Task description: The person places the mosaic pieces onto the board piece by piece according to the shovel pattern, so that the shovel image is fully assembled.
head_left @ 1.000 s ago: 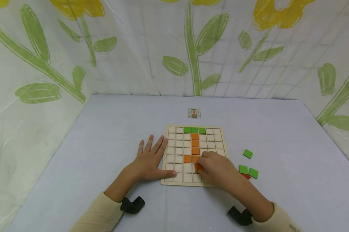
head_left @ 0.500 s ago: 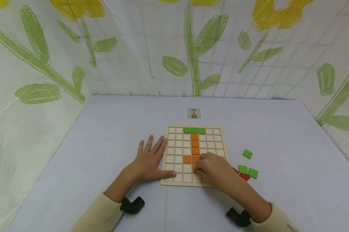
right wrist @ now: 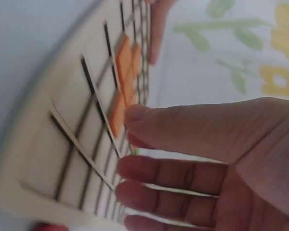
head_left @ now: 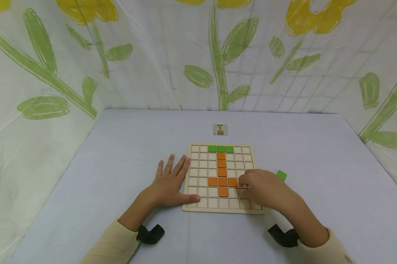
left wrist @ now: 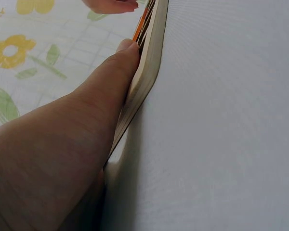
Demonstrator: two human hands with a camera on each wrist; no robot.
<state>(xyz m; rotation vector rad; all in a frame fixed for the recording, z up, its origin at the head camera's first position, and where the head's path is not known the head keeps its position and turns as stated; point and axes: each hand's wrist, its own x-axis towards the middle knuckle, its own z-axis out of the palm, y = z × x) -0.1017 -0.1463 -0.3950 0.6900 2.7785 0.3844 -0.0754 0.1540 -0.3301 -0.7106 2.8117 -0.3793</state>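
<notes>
A square wooden grid board (head_left: 203, 202) lies on the table. Three green tiles (head_left: 221, 149) fill cells in its far row, and several orange tiles (head_left: 222, 172) form a column with a crossbar. The nearest orange tile (head_left: 223, 191) sits flat in its cell. My left hand (head_left: 167, 189) rests spread at the board's left side, its thumb (left wrist: 123, 57) on the near left part. Above the board's right part hovers my right hand (head_left: 267, 189), fingers loosely bent; in the right wrist view its thumb (right wrist: 178, 127) and fingers are apart with nothing between them.
A small printed card (head_left: 220, 129) with a grid picture lies beyond the board. A loose green tile (head_left: 282, 175) shows to the right, beside my right hand. A red piece (right wrist: 49, 227) is partly visible in the right wrist view. A patterned curtain (head_left: 136, 73) hangs behind the table.
My right hand has let go of the nearest orange tile and moved right, uncovering the crossbar's right tile. It now hides the red tiles and two green ones. My left hand stayed put.
</notes>
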